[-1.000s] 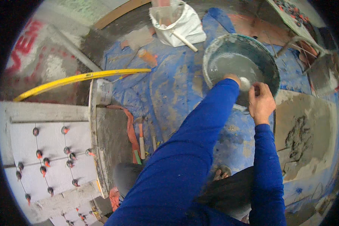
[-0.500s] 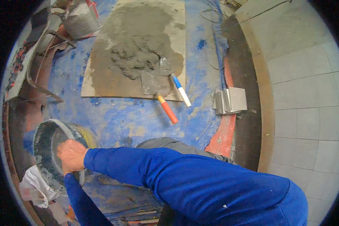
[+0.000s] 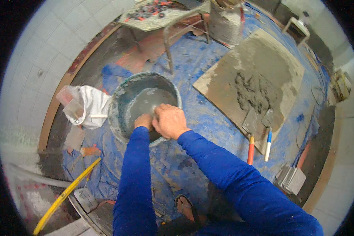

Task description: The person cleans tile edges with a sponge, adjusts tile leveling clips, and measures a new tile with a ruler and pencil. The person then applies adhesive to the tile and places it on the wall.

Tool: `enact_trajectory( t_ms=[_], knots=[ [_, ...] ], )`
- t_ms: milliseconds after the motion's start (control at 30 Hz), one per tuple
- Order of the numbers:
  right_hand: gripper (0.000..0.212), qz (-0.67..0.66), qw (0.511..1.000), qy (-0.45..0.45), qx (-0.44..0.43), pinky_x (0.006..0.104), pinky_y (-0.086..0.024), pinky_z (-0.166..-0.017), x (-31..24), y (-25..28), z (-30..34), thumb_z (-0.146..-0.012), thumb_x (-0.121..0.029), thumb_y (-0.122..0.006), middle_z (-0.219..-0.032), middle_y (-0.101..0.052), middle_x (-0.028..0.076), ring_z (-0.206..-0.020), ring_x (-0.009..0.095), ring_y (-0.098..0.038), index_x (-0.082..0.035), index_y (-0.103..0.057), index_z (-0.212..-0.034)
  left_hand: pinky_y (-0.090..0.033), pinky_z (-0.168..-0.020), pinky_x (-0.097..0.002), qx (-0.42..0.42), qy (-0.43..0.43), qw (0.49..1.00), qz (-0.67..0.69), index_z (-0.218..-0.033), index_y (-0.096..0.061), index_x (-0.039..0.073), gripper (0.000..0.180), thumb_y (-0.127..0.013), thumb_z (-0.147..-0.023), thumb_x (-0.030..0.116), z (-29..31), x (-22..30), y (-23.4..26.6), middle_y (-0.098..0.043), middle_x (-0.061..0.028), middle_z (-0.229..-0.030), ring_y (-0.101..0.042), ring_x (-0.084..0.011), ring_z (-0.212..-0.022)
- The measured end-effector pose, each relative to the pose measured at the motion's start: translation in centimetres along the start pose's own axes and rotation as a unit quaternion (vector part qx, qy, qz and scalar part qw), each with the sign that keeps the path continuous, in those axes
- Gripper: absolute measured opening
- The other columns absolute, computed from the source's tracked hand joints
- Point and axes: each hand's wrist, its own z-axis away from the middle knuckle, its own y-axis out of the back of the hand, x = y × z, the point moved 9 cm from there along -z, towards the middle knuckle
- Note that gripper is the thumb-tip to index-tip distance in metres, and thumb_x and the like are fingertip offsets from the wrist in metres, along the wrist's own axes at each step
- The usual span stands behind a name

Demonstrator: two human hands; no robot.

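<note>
Both my hands are together over a round, cement-stained bucket holding cloudy grey water. My left hand reaches down inside the rim, its fingers mostly hidden. Beside it, my right hand has its fingers curled inward toward the left hand. Whatever lies between the hands, if anything, cannot be made out. To the right, a board carries a heap of wet grey mortar. Two trowels lie on the board's near edge: one with a red-orange handle, one with a blue and white handle.
Left of the bucket lies a white sack with clear plastic containers. A yellow bar slants at lower left. A table with small black and red pieces stands behind, near a large sack. Stacked tiles sit at right on blue sheeting.
The view has swung left, so the bucket now sits near the middle and the mortar board at the right. Both hands remain together at the bucket.
</note>
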Motion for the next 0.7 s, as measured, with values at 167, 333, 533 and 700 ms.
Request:
enact_trajectory(
  t_ms=[167, 333, 533, 700],
  knots=[
    [0.023, 0.014, 1.000, 0.005, -0.010, 0.0480, -0.057, -0.082, -0.3, 0.4, -0.2, -0.083, -0.025, -0.070, -0.095, -0.071, 0.016, -0.094, 0.036, -0.070, -0.005, -0.072, -0.094, -0.058, -0.093, -0.0493, 0.080, 0.094, 0.992, 0.002, -0.109, -0.079, 0.008, 0.027, -0.060, -0.097, 0.025, 1.4, 0.4, 3.9, -0.076, -0.0182, -0.115, -0.073, -0.0369, -0.110],
    [0.023, 0.027, 0.999, 0.006, -0.027, 0.0473, -0.057, -0.083, -0.5, 0.2, -0.2, -0.086, -0.027, -0.070, -0.094, -0.070, 0.015, -0.094, 0.035, -0.070, -0.005, -0.070, -0.092, -0.057, -0.096, -0.0490, 0.006, 0.136, 0.990, 0.027, -0.117, -0.078, 0.012, 0.032, -0.056, -0.100, 0.027, 2.3, -0.5, 2.3, -0.075, -0.0161, -0.123, -0.071, -0.0359, -0.117],
    [0.024, 0.030, 0.999, 0.010, -0.024, 0.0467, -0.057, -0.082, -0.6, 0.1, -0.2, -0.087, -0.028, -0.070, -0.094, -0.069, 0.015, -0.093, 0.035, -0.070, -0.005, -0.069, -0.091, -0.054, -0.103, -0.0467, -0.098, 0.104, 0.990, 0.014, -0.127, -0.075, 0.012, 0.036, -0.063, -0.098, 0.029, 1.9, -0.7, -0.2, -0.070, -0.0146, -0.136, -0.067, -0.0325, -0.126],
    [0.024, 0.042, 0.999, 0.014, -0.024, 0.0458, -0.057, -0.080, -0.7, 0.0, -0.2, -0.086, -0.029, -0.071, -0.092, -0.069, 0.014, -0.090, 0.035, -0.070, -0.006, -0.068, -0.089, -0.055, -0.102, -0.0476, -0.071, 0.035, 0.997, 0.028, -0.123, -0.076, 0.008, 0.035, -0.072, -0.092, 0.023, 2.0, 1.7, 1.0, -0.071, -0.0152, -0.134, -0.068, -0.0326, -0.125]
  ],
)
